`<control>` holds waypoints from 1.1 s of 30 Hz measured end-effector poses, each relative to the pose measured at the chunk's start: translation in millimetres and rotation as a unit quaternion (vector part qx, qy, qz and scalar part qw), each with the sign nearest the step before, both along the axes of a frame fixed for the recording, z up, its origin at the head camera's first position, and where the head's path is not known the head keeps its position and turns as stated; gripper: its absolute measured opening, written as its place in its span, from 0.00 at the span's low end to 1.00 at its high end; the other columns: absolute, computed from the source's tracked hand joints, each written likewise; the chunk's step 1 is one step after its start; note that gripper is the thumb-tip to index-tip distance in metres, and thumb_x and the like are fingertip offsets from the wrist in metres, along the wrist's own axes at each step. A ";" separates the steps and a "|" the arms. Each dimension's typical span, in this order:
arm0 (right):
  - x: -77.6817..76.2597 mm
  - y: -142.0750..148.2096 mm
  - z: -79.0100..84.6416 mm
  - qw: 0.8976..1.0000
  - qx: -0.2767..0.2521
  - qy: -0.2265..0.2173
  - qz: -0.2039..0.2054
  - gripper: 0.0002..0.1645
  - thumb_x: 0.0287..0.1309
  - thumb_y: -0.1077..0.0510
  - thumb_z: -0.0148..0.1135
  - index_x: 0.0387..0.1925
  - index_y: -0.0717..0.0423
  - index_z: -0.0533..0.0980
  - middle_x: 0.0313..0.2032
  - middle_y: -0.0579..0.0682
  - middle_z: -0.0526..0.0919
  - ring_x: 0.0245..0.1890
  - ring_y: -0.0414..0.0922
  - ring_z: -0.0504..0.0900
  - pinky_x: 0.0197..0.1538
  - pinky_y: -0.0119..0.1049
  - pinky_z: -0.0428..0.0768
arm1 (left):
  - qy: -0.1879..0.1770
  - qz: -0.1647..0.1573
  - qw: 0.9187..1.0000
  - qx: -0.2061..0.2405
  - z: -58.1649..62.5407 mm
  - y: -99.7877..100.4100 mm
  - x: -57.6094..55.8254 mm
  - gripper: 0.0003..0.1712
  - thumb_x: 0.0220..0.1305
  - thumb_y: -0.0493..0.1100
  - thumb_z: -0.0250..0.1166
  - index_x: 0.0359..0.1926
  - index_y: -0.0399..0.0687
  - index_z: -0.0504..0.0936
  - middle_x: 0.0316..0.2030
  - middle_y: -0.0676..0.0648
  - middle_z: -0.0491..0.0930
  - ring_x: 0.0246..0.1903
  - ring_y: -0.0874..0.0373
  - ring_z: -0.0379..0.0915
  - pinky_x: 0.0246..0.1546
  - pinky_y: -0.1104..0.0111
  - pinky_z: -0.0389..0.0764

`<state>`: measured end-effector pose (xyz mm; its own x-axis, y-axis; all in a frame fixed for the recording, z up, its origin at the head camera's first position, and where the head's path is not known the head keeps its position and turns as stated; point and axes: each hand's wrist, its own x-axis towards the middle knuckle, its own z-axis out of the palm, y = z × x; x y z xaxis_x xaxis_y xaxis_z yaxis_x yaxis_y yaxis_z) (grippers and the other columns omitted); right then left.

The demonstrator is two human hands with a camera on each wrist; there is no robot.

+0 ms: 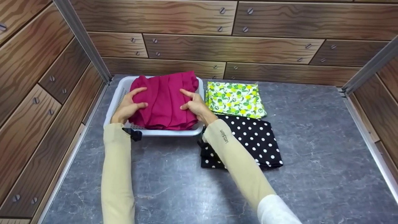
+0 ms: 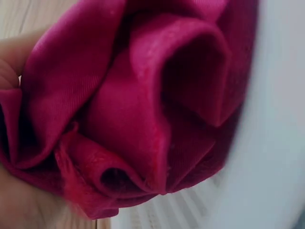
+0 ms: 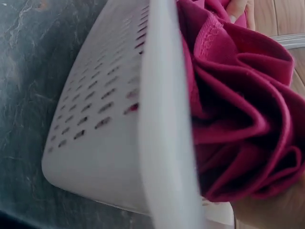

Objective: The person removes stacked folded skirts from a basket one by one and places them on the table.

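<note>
A folded magenta cloth [image 1: 164, 102] lies bunched in pleats over a white plastic basket [image 1: 164, 133]. My left hand [image 1: 127, 107] grips its left side, thumb and forefinger spread on top. On the opposite side my right hand [image 1: 198, 107] holds the cloth the same way, close to the basket's right rim. In the left wrist view, the magenta cloth [image 2: 114, 109] shows loose folds and a frayed edge between the fingers. The right wrist view has the basket's slotted wall [image 3: 95, 157] beside the gathered cloth [image 3: 238, 109]. The fingers under the cloth are mostly hidden.
Right of the basket lies a folded lemon-print cloth [image 1: 234, 99]. Nearer me, a folded black polka-dot cloth [image 1: 258, 141] is partly covered by my right sleeve [image 1: 239, 161]. Wood-patterned walls [image 1: 199, 46] enclose the grey marbled surface [image 1: 317, 149] at the back and sides.
</note>
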<state>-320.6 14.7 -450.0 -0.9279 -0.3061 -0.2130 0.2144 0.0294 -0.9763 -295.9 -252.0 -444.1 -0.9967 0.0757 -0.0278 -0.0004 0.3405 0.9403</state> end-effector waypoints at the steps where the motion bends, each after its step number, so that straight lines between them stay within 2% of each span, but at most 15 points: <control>1: 0.5 2.0 1.5 1.000 0.000 0.004 -0.001 0.50 0.49 0.82 0.59 0.74 0.52 0.66 0.75 0.58 0.58 0.67 0.48 0.65 0.66 0.35 0.69 | 0.004 0.000 1.000 -0.001 2.0 2.8 0.2 0.40 0.58 0.25 0.64 0.73 0.36 0.66 0.70 0.33 0.62 0.60 0.46 0.62 0.57 0.66 0.66; 7: 0.2 14.7 7.2 1.000 0.004 0.009 -0.012 0.50 0.47 0.82 0.60 0.73 0.52 0.68 0.75 0.59 0.60 0.68 0.49 0.66 0.66 0.34 0.69 | 0.027 0.000 1.000 -0.001 8.4 15.4 1.4 0.39 0.57 0.25 0.64 0.71 0.37 0.69 0.65 0.32 0.67 0.58 0.44 0.66 0.58 0.63 0.68; 18: 6.2 45.6 18.7 0.999 -0.040 -0.011 -0.016 0.50 0.50 0.82 0.59 0.74 0.50 0.66 0.71 0.61 0.64 0.60 0.52 0.75 0.56 0.37 0.80 | 0.039 0.009 0.998 0.058 15.3 36.4 5.8 0.38 0.55 0.23 0.66 0.69 0.37 0.72 0.65 0.32 0.68 0.56 0.44 0.69 0.57 0.63 0.70; 23: 9.7 67.0 22.5 0.998 -0.058 -0.022 -0.026 0.50 0.52 0.82 0.58 0.75 0.49 0.65 0.69 0.62 0.67 0.57 0.55 0.77 0.52 0.40 0.83 | 0.052 -0.001 0.995 0.080 16.4 52.3 5.3 0.38 0.55 0.23 0.66 0.69 0.37 0.72 0.64 0.32 0.69 0.55 0.44 0.70 0.58 0.62 0.72; 29: 15.8 90.2 26.6 0.998 -0.059 -0.011 -0.029 0.50 0.52 0.82 0.59 0.75 0.51 0.64 0.68 0.62 0.68 0.57 0.52 0.76 0.52 0.37 0.81 | 0.056 -0.011 0.994 0.093 19.3 69.7 8.0 0.38 0.55 0.23 0.66 0.68 0.38 0.73 0.61 0.33 0.71 0.52 0.47 0.72 0.53 0.64 0.75; 33: 22.6 105.8 29.2 0.997 -0.068 -0.012 -0.031 0.50 0.53 0.81 0.58 0.76 0.50 0.64 0.67 0.63 0.68 0.55 0.52 0.77 0.50 0.38 0.83 | 0.059 -0.017 0.993 0.101 21.9 82.3 10.8 0.38 0.54 0.23 0.66 0.68 0.39 0.74 0.62 0.34 0.70 0.53 0.46 0.72 0.55 0.62 0.74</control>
